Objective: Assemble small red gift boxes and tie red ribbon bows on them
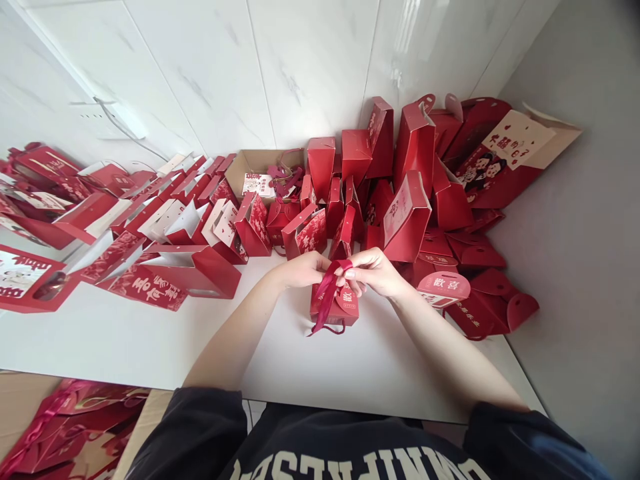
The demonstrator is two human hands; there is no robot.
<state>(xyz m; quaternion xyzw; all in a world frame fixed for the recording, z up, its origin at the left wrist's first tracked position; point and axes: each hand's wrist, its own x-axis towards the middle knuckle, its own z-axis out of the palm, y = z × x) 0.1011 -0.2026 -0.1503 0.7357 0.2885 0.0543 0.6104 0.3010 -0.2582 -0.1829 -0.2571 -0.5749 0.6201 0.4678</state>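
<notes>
A small red gift box (334, 313) with pale lettering sits on the white table in front of me. Across its top runs a dark red ribbon (326, 303), one end hanging down over the near side. My left hand (309, 269) pinches the ribbon from the left, above the box. From the right, my right hand (373, 270) pinches the same ribbon, its fingertips close to the left hand's. The fingers partly hide the loop between them and the box top. A dark red cord (336, 329) curls out at the box's near edge.
Many red gift boxes and bags (173, 277) crowd the left and back. More red boxes (407, 217) are stacked at the right, by a grey wall. An open cardboard box (240, 170) holds cards and tags. Below the table's front left edge, a carton (75, 427) holds red packaging.
</notes>
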